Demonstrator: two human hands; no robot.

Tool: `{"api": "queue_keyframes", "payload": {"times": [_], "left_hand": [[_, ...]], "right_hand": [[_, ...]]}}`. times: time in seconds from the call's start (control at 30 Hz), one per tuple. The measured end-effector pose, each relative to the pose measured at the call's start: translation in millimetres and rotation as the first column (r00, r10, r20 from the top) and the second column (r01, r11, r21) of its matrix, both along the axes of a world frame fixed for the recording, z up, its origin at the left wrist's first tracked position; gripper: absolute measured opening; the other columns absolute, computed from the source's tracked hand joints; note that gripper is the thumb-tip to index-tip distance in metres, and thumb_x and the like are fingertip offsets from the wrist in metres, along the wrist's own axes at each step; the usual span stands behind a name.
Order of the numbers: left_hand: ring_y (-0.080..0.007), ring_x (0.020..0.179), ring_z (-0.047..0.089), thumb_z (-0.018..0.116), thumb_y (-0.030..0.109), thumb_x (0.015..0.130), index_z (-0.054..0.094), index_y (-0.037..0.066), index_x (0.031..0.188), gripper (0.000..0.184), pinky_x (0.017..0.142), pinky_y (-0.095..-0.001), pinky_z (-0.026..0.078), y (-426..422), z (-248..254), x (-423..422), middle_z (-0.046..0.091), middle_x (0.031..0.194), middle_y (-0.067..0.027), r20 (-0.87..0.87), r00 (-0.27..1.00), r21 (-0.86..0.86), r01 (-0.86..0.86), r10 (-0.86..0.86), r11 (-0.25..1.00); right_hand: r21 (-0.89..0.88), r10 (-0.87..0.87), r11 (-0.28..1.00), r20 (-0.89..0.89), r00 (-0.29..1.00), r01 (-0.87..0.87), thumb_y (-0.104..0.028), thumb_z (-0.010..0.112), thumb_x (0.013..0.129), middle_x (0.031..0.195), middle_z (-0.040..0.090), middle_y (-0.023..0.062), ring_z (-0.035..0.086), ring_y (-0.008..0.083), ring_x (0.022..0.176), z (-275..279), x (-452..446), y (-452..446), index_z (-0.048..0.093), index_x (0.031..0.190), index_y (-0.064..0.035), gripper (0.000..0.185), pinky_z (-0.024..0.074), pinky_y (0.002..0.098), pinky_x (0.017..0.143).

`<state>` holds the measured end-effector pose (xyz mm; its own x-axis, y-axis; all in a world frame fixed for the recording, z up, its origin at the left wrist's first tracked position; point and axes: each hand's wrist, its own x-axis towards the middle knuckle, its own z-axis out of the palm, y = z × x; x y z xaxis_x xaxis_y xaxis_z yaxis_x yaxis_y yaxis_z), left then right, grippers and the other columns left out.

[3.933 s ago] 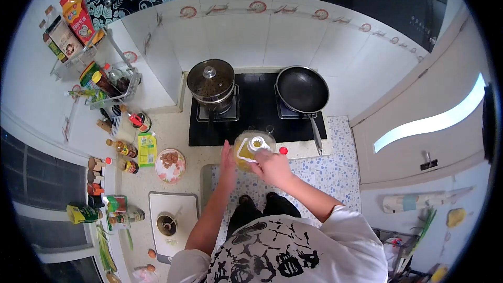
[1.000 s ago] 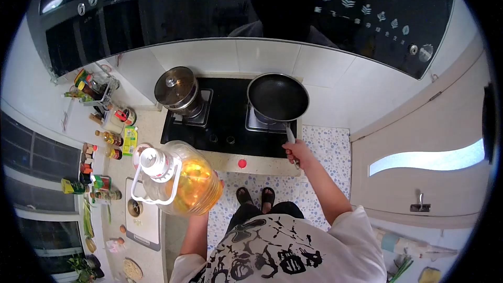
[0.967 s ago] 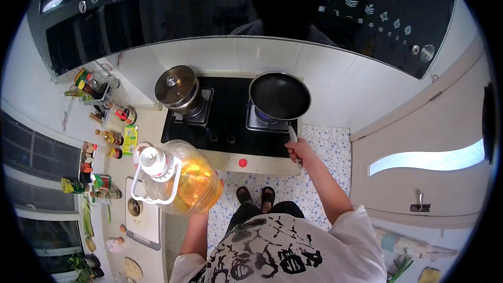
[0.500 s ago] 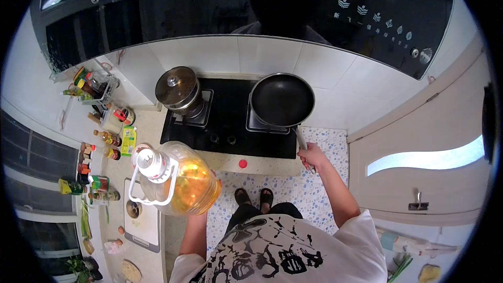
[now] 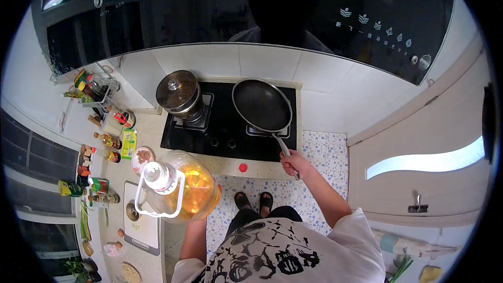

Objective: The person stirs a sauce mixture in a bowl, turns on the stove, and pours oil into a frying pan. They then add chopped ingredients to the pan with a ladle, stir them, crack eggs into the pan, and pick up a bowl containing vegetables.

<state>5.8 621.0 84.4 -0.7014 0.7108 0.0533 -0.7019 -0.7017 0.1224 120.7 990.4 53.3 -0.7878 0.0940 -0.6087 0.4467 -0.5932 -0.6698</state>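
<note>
My right hand (image 5: 296, 164) is closed around the handle of a black frying pan (image 5: 261, 104). The pan is tilted over the right burner (image 5: 262, 131), and its dark inside looks bare. On the left I hold up a large clear oil jug (image 5: 195, 188) with a white cap and a white loop handle. Golden oil shows inside it. The jug hides nearly all of my left hand (image 5: 219, 191), with only a bit of fingers showing at its right side. A small plate of chopped meat (image 5: 142, 160) sits just behind the jug on the counter.
A lidded pot (image 5: 178, 94) stands on the left burner of the black stove (image 5: 220, 120). Sauce bottles (image 5: 108, 140) and packets line the left counter. A cutting board (image 5: 148, 230) carries a small bowl (image 5: 132, 210). The range hood (image 5: 199, 21) overhangs the stove.
The pan has shifted left and tilted over the burner, my right hand moving with its handle. The oil jug has moved slightly right and down, uncovering the plate of meat.
</note>
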Motion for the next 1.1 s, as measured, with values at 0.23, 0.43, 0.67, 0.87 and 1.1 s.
{"api": "queue_keyframes", "payload": {"times": [0.23, 0.43, 0.67, 0.87, 1.1], "left_hand": [[-0.0304, 0.135, 0.05, 0.053, 0.06, 0.094, 0.049, 0.025, 0.145, 0.062, 0.116, -0.0636, 0.03, -17, -15, 5, 0.054, 0.146, -0.0027, -0.08, 0.995, -0.147, -0.072, 0.06, 0.986], [-0.0331, 0.138, 0.045, 0.057, 0.058, 0.092, 0.045, 0.021, 0.148, 0.068, 0.116, -0.0656, 0.027, -10, 0, 7, 0.048, 0.149, -0.0068, -0.056, 0.998, -0.014, -0.021, 0.02, 1.0], [-0.038, 0.138, 0.04, 0.072, 0.05, 0.085, 0.051, 0.015, 0.142, 0.071, 0.113, -0.0683, 0.028, -18, -33, 3, 0.046, 0.146, -0.0131, 0.116, 0.99, -0.031, -0.075, 0.078, 0.997], [-0.0347, 0.139, 0.039, 0.073, 0.045, 0.086, 0.056, 0.016, 0.138, 0.062, 0.113, -0.0665, 0.029, -5, -26, -4, 0.046, 0.147, -0.0113, 0.084, 0.996, 0.105, 0.014, -0.023, 0.994], [-0.0331, 0.137, 0.042, 0.071, 0.047, 0.087, 0.055, 0.016, 0.139, 0.063, 0.113, -0.0644, 0.031, -3, -11, -10, 0.05, 0.143, -0.0118, -0.009, 0.999, 0.093, 0.041, -0.041, 0.995]], "right_hand": [[0.413, -0.085, 0.902, -0.111, 0.99, 0.124, -0.002, 0.06, 0.086, 0.059, 0.053, 0.0099, 0.05, 0.0206, 0.038, -58, -46, -22, 0.052, 0.092, -0.0015, 0.011, 0.0402, 0.0368, 0.036], [0.748, -0.127, 0.657, -0.014, 0.992, 0.094, -0.005, 0.061, 0.084, 0.061, 0.056, 0.011, 0.057, 0.0227, 0.044, -63, -47, -1, 0.056, 0.101, 0.0024, 0.019, 0.0449, 0.0383, 0.039], [0.75, -0.131, 0.659, 0.186, 0.974, -0.054, -0.007, 0.063, 0.082, 0.065, 0.059, 0.0124, 0.058, 0.0212, 0.045, 6, 3, 26, 0.057, 0.108, 0.0054, 0.029, 0.0462, 0.0356, 0.04], [0.607, -0.018, 0.783, 0.246, 0.969, -0.14, -0.002, 0.063, 0.08, 0.062, 0.057, 0.0096, 0.054, 0.0185, 0.042, 54, 58, 41, 0.056, 0.101, 0.0069, 0.024, 0.0432, 0.0337, 0.036], [0.296, 0.124, 0.934, 0.253, 0.959, -0.199, -0.002, 0.063, 0.082, 0.059, 0.053, 0.0057, 0.049, 0.0142, 0.038, 70, 86, 30, 0.054, 0.087, -0.0022, 0.01, 0.0403, 0.0304, 0.034]]}}
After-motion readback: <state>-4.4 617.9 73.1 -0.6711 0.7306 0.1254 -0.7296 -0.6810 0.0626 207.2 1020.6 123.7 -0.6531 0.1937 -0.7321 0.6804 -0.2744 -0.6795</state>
